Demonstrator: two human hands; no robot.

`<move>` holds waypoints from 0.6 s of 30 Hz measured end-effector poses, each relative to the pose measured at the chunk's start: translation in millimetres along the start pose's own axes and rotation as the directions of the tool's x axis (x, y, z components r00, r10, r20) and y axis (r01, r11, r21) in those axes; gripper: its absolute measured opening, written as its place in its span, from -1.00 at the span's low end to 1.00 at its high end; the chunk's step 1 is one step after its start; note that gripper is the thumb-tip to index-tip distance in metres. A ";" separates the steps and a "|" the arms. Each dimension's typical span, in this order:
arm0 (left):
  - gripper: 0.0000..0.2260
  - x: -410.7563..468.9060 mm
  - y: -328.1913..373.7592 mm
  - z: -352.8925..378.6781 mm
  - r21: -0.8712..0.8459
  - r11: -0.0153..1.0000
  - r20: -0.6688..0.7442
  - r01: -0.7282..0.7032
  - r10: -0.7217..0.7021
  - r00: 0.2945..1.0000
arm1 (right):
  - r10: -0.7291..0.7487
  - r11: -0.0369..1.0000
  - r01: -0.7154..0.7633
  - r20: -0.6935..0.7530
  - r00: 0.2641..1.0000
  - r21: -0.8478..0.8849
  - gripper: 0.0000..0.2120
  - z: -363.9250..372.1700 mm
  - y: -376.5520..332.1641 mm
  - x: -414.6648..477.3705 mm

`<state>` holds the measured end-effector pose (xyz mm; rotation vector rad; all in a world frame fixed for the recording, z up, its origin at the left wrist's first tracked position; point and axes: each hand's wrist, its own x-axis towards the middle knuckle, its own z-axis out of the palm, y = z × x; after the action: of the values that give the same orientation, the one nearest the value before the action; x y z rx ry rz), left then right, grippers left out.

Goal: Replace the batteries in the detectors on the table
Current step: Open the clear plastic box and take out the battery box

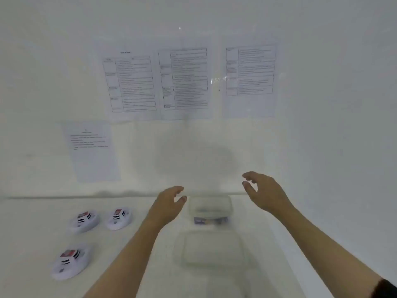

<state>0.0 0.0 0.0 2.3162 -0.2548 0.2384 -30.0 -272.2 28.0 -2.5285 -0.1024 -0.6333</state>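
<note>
Clear tray (pixel 211 248), blurred, sits just in front of clear box (pixel 210 208) on white table (pixel 129 265). Left hand (pixel 169 203) and right hand (pixel 264 190) hover either side of box, fingers loosely curled, empty. Three detectors (pixel 84 220) well left of box. Printed sheets (pixel 184 78) on wall (pixel 322 125) behind it.

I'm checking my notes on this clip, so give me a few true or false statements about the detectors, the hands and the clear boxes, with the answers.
1. Three detectors lie on the table, left of both arms. True.
2. The left hand grips a detector. False: it holds nothing, and its fingers are loosely open.
3. The right hand is empty and raised above the table. True.
4. The far clear container is empty. False: a dark blurred item shows inside it.
5. Several printed sheets hang on the wall. True.
</note>
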 end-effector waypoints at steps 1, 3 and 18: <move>-0.67 -5.7 -5.4 7.3 -0.040 0.999 -0.001 0.037 -0.037 0.999 | 0.022 0.999 -0.022 0.015 1.000 0.038 -0.73 6.0 4.7 -8.1; -0.71 -21.6 -13.6 20.7 -0.135 0.985 0.017 0.108 -0.107 0.994 | 0.039 0.992 -0.045 0.052 0.998 0.119 -0.75 21.2 17.2 -26.5; -0.72 -95.1 -43.7 74.3 -0.658 0.642 0.172 0.394 -0.381 0.909 | 0.194 0.829 -0.341 0.343 0.919 0.443 -0.85 83.3 47.7 -110.6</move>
<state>-73.4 -14.0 -104.3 1.5690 0.1472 -0.0950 -84.0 -264.8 -107.9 -2.0559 -0.0027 -0.0972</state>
